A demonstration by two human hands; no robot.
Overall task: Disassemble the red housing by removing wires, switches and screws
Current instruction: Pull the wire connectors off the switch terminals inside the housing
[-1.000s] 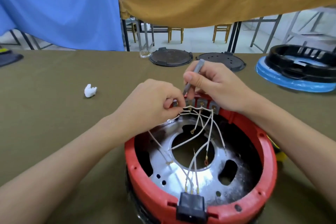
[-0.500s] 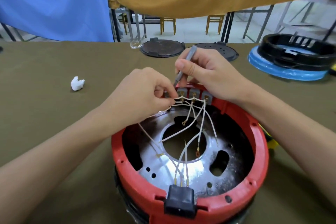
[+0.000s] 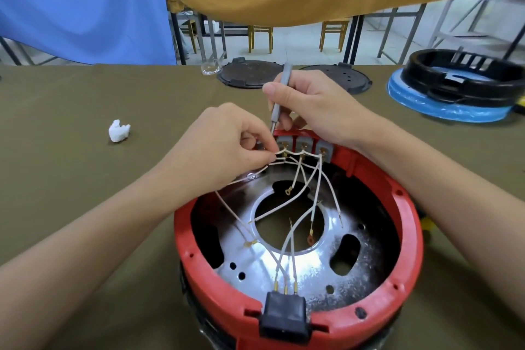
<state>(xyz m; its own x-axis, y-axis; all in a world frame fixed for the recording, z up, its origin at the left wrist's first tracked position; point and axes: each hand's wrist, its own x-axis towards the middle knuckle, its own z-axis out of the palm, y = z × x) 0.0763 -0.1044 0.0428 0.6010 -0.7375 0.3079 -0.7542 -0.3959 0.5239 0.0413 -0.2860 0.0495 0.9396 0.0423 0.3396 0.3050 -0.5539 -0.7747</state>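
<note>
Head view: red housing [image 3: 298,287] upturned at the near edge of the olive-covered table [image 3: 71,185], open side up, bright metal plate [image 3: 306,264] inside with a round central hole. Black socket block [image 3: 285,318] clipped into the near rim, three white wires [image 3: 287,250] rising from its brass pins and fanning across the plate, several ending loose in ring terminals. Three grey switches [image 3: 304,146] side by side on the far rim, wire ends fastened to them. Left hand [image 3: 227,150] over the housing's far left rim, fingers curled, thumb and forefinger pinching a wire just beside the leftmost switch. Right hand [image 3: 315,105] above the far rim, fingers closed round a thin grey screwdriver [image 3: 278,99], held near upright, tip down at the leftmost switch; exact contact point too small to tell. Hands close together, almost touching at the fingertips. Crumpled white scrap [image 3: 119,130] toward the left side. Two dark round lids [image 3: 250,74] at the far edge, a small clear glass [image 3: 210,67] beside them. Black ring part [image 3: 466,72] on a blue disc [image 3: 443,105] at the far right corner.
</note>
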